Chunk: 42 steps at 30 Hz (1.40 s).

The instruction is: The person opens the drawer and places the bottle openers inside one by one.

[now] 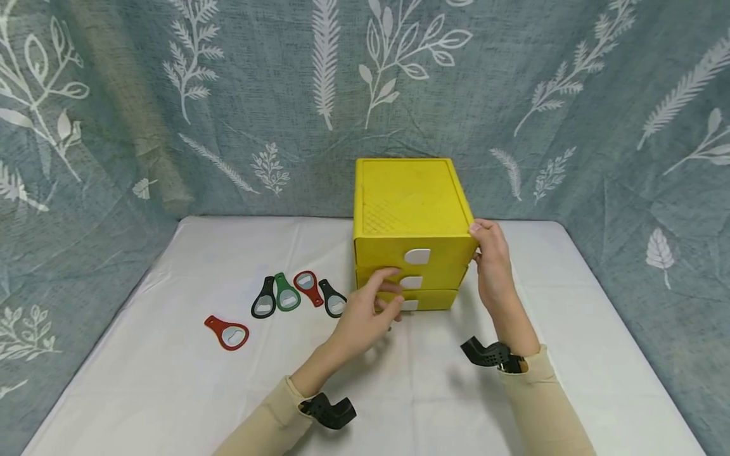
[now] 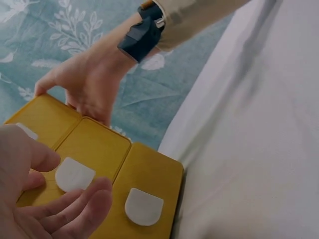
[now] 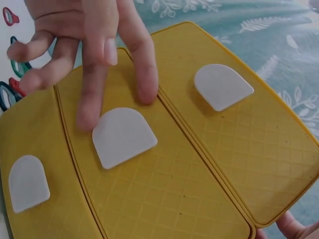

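A yellow three-drawer box (image 1: 413, 196) stands at the back of the table, each drawer front bearing a white tab. My left hand (image 1: 365, 316) is before the drawer fronts, its fingers spread and loosely bent. In the right wrist view, two of its fingertips (image 3: 89, 117) are right at the white tab of the middle drawer (image 3: 124, 137). My right hand (image 1: 495, 266) holds the box's right side near the top front corner, thumb over the top edge and other fingers against the side. In the left wrist view, this hand (image 2: 92, 84) partly hides behind the box.
Several bottle openers lie left of the box: a red one (image 1: 213, 323) apart in front, then a black one (image 1: 267, 288), a green one (image 1: 281, 283), another red one (image 1: 315, 296) and another black one (image 1: 326, 289). A leaf-patterned curtain (image 1: 256, 95) hangs behind the white-covered table (image 1: 142, 380).
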Each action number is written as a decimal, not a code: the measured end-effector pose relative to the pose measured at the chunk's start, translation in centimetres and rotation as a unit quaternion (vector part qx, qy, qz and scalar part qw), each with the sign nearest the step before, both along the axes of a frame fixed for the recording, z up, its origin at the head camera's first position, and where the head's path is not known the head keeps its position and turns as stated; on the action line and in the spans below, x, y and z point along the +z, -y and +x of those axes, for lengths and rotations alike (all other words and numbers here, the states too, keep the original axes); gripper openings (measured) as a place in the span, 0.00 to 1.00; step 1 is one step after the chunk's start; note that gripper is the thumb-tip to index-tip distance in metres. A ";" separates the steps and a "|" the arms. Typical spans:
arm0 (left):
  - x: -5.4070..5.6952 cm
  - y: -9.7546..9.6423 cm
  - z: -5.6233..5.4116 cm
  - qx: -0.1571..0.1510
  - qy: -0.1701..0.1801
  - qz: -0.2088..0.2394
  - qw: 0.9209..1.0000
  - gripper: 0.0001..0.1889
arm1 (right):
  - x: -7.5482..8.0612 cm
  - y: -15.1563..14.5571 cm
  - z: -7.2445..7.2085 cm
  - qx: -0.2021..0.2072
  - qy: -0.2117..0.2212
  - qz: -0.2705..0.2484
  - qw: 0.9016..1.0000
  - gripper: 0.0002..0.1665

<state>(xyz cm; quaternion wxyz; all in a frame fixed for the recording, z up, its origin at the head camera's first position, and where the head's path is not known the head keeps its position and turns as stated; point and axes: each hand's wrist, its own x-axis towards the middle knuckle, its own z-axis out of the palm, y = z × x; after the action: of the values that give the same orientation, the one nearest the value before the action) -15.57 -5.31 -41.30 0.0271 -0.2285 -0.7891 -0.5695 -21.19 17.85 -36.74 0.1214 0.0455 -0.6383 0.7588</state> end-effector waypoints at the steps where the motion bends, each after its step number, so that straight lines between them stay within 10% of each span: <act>1: 0.0 0.0 0.0 -0.005 0.006 0.002 1.000 0.22 | 0.0 0.0 0.0 0.001 0.000 0.000 1.000 0.12; 8: -0.4 -0.2 0.0 -0.011 0.019 -0.014 1.000 0.23 | 0.0 -0.1 0.1 0.006 0.002 0.003 1.000 0.13; 24: -1.2 -0.1 -0.6 -0.045 0.107 0.113 0.987 0.22 | -0.2 -0.2 0.0 0.004 0.000 0.002 1.000 0.13; 42: -0.8 -0.8 0.0 0.009 0.051 0.106 0.993 0.16 | -0.2 -0.2 0.0 0.001 0.006 -0.001 1.000 0.13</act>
<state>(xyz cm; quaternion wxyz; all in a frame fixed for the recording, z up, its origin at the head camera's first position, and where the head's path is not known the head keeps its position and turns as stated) -15.58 -4.48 -42.10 0.0161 -0.1881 -0.7270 -0.6602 -21.23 18.04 -36.90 0.1171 0.0416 -0.6381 0.7599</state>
